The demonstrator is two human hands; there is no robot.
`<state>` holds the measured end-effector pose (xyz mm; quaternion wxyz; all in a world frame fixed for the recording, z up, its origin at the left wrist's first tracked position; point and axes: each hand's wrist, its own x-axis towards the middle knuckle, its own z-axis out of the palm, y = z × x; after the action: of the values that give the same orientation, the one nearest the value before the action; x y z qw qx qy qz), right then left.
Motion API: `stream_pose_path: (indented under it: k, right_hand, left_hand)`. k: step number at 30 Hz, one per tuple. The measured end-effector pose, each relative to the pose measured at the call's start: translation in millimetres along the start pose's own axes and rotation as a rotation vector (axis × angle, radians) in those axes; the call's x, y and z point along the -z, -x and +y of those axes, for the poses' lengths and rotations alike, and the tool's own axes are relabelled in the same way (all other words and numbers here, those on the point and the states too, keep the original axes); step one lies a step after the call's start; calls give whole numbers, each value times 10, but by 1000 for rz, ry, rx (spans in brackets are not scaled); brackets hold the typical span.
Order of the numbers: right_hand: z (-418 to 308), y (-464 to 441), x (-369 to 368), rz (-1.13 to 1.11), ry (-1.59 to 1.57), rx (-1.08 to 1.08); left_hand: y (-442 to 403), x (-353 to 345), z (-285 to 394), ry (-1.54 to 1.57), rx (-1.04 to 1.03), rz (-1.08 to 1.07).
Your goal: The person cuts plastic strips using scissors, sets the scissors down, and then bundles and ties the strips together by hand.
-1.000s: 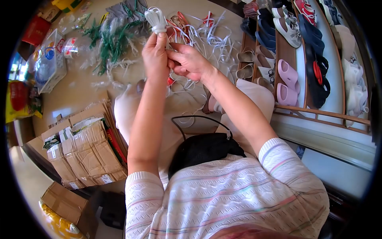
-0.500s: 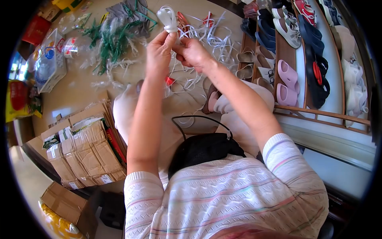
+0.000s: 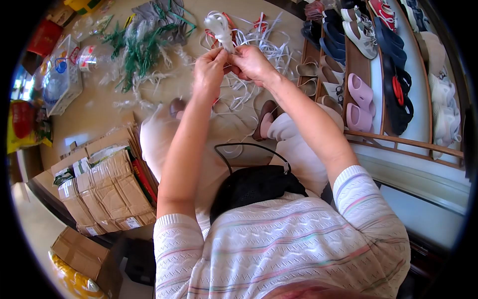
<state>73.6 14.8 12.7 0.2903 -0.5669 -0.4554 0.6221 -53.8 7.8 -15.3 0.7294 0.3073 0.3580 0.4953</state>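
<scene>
A looped bundle of white cord (image 3: 219,27) sticks up above my fingertips, wrapped around near its lower end. My left hand (image 3: 210,70) pinches the base of this bundle with thumb and fingers. Close against it, my right hand (image 3: 251,65) is closed at the same spot, and its fingers seem to grip the cord's lower part, though the exact hold is partly hidden. Beyond the hands, loose white strips (image 3: 269,45) lie tangled on the floor with some red pieces among them.
Tangled green and clear netting (image 3: 137,55) lies on the floor to the left, near a white basket (image 3: 64,94). Flattened cardboard boxes (image 3: 107,194) stand by my left arm. A shoe rack (image 3: 356,79) with pink slippers (image 3: 359,102) is on the right. A black bag (image 3: 256,189) rests on my lap.
Both hands have come slightly down and to the right with the cord bundle. My right hand has closed in beside my left, and the wrapped part of the bundle looks longer.
</scene>
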Motion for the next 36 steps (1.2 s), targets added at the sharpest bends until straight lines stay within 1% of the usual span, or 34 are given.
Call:
stream_pose_path:
  k: [1,3,6,9,10,12,15,16,17,18,19,20,22,23,24,25,26,27,29,30,33,34,36]
  right_hand:
    - [-17,11,0,-36,-38,-7]
    - [-35,13,-18,-32,-48,10]
    - [-75,26,-21,-36,-25,22]
    - [-37,7,42,-42,32,32]
    - [3,-19,77,-45,52,36]
    - [74,-57,149,14,385,117]
    - [102,-65,306,116,896,245]
    - [97,-75,357,145,1040,306]
    - [104,-80,393,177,1183,364]
    - [30,-18,362,177,1219,285]
    - [30,11,347,143,1265,277]
    - [48,33,318,102,1309,272]
    - [25,82,236,25,1373,277]
    - [13,82,222,16,1366,316]
    - [-9,102,204,6,1357,350]
    - [-25,139,188,0,1346,382]
    - [-65,187,203,-66,1377,319]
    - [-50,175,253,-102,1341,364]
    - [-4,120,383,-178,1267,452]
    - [-116,195,402,-202,1092,395]
    - [-318,316,574,-141,677,304]
    - [-328,357,643,-164,651,281]
    - [-322,485,756,-211,600,230]
  left_hand:
    - [8,-10,6,12,1,20]
    - [29,-32,35,34,1,59]
    - [21,-11,8,142,-10,37]
    - [9,-12,-38,138,15,-13]
    - [5,-9,-38,-164,-27,39]
    - [5,-10,-30,-766,-113,140]
    - [149,-33,20,-1464,-463,188]
    - [275,-119,108,-1496,-345,82]
    - [343,-182,139,-1422,-459,33]
    - [404,-232,145,-1341,-566,-15]
    - [442,-241,129,-1257,-664,-57]
    - [295,-151,72,-1257,-971,-12]
    - [147,-25,8,-1564,-680,63]
    - [103,9,1,-1703,-532,103]
    - [110,-49,77,-1577,-136,-25]
    - [113,-39,70,-1556,-135,-70]
    - [109,-22,47,-1536,-135,-117]
    - [111,-9,16,-1513,-134,-166]
    - [101,11,-29,-1508,-146,-117]
    - [85,26,-43,-1508,-153,-92]
    - [-1,163,8,-1463,-170,18]
    - [-6,190,64,-1289,-114,2]
    - [25,219,168,-869,67,-49]
